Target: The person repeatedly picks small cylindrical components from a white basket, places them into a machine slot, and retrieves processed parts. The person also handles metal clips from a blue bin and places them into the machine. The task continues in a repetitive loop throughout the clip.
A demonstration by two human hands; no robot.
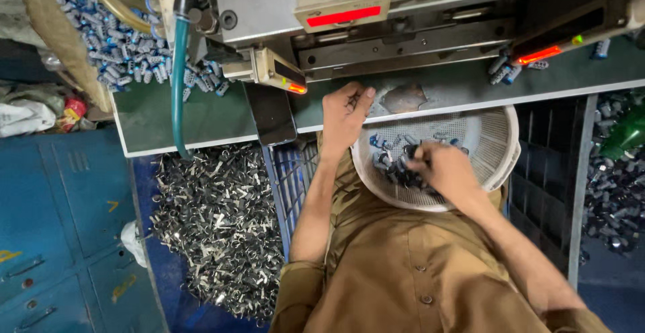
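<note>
Head view, single camera, looking down.

Left hand (344, 115): resting at the edge of the green tabletop (201, 115), just below the machine (376, 17); fingers curled toward the palm, grip contents not discernible — cannot tell whether anything is held.

Right hand (440, 166): inside the white perforated basket (494, 146) held on the lap; fingers clenched down among the small blue-and-dark parts (390, 162), apparently gathering some, blurred.

Progress, as judged: basket low, only a thin cluster left at the near-left side, most of its mesh floor bare. Worked parts heaped at the upper left in a blue-and-silver pile (111, 37); a few more lying at the right of the tabletop (514, 70). Feeding looks well advanced, remainder small.

Counts: hands, two. Basket, one. Machine, one, with three lit red indicator bars. Green hose (179, 84), one. Dark phone-like slab (271, 113), one. Parts in basket: roughly a dozen or two, not countable exactly. Metal scrap clips on the floor (218, 229): far too many to count. Dark crate of parts at right (615, 185): uncountable.
</note>
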